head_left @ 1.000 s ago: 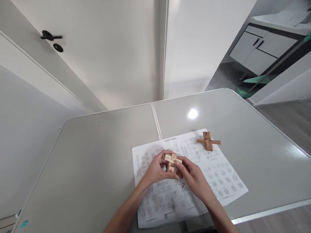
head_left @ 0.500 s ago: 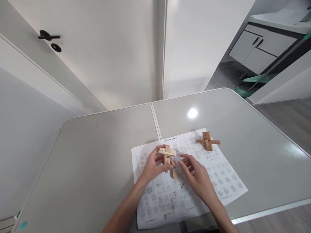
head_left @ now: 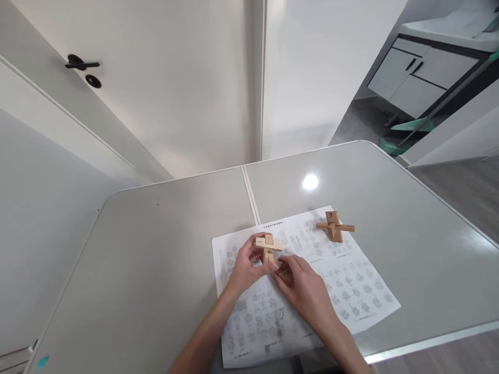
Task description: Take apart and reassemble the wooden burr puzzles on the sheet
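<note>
My left hand (head_left: pixel 246 267) is closed round a small cross of pale wooden puzzle pieces (head_left: pixel 268 248), held just above a printed instruction sheet (head_left: pixel 351 280). My right hand (head_left: pixel 302 285) lies close beside it, fingers curled over a loose wooden piece (head_left: pixel 284 272) that rests on the sheet, mostly hidden under the fingers. A second, darker wooden cross puzzle (head_left: pixel 334 227) stands alone on the sheet's far right corner, away from both hands.
The sheet lies on a grey table (head_left: pixel 156 259) with a seam down the middle and rounded corners. A white door with a black handle (head_left: pixel 80 64) and walls stand behind. A cabinet (head_left: pixel 413 78) stands on the floor to the right.
The puzzle came apart: one piece dropped from the cluster onto the sheet. My left hand kept the cross, and my right hand came down over the loose piece.
</note>
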Demonstrator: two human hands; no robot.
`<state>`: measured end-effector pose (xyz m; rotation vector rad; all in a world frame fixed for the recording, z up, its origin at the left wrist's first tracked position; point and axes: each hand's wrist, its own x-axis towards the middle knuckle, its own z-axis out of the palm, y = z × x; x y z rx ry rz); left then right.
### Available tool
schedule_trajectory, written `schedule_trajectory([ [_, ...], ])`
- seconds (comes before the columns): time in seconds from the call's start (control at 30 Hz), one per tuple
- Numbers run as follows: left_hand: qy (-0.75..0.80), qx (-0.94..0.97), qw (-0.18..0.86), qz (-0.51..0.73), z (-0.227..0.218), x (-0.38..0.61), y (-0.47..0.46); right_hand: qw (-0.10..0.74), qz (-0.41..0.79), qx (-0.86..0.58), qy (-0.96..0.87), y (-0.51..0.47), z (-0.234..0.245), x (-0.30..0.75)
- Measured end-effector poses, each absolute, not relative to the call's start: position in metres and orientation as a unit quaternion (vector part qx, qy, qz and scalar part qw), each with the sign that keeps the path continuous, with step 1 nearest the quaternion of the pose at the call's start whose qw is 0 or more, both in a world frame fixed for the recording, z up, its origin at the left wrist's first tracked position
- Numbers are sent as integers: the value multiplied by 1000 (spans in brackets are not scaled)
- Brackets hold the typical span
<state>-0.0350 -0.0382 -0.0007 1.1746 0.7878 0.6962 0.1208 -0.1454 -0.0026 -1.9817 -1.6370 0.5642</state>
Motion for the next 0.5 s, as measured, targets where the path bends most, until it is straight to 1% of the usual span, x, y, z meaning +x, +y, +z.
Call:
schedule_trajectory([
  [0.1, 357, 532, 701, 313, 0, -34, -38, 243, 188, -722, -620, -155, -3, 125],
  [0.23, 358, 560, 682, 305, -1, -34, -39, 240, 217, -717, -617, -165, 5, 136],
  [0.4, 380, 648, 596, 283, 1, -31, -45, 293, 256, -727, -566, -169, 19, 151],
  [0.5, 376, 680, 572, 261, 1, -30, -48, 316, 281, -714, -557, -169, 23, 157],
])
